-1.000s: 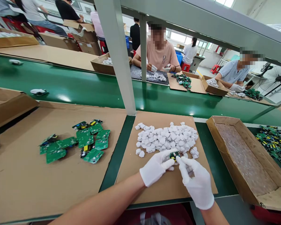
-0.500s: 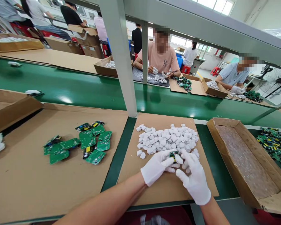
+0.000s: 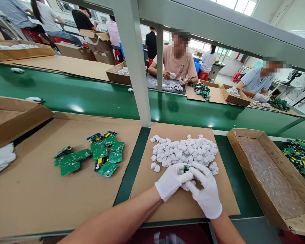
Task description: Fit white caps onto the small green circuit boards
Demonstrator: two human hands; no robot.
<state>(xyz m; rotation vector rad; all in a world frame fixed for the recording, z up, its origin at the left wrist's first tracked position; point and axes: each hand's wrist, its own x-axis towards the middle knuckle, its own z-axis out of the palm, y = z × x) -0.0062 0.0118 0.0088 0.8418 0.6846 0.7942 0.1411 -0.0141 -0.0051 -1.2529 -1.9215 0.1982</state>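
Right hand (image 3: 205, 186) now meets the left hand (image 3: 171, 181); in the frame half a second earlier it sits apart, thumb spread. Green surface (image 3: 244, 189) spans the scene, a cardboard sheet (image 3: 180, 208) on it beneath the work. On the sheet, just beyond the hands, a broad pile of white pieces (image 3: 185, 150); best to keep the knuckles clear of its near edge so nothing scatters.

Left forearm (image 3: 122, 213) slants in long from the lower left; right forearm (image 3: 226, 228) comes up shorter and steeper. Backs of both gloved hands up, fingertips converging. Left grips a circuit board (image 3: 186, 168) between thumb and fingers. Right arches over, fingers bent toward the same spot; whether they pinch anything is not clear.

Looks like fine two-handed handling, left probably the steady clamp, right the finer worker. Good practice: hold the board by its edges, press lightly and squarely, spare any raised parts, keep its face in sight. Board sits between the hands, mostly covered by fingers, only a small green patch showing.
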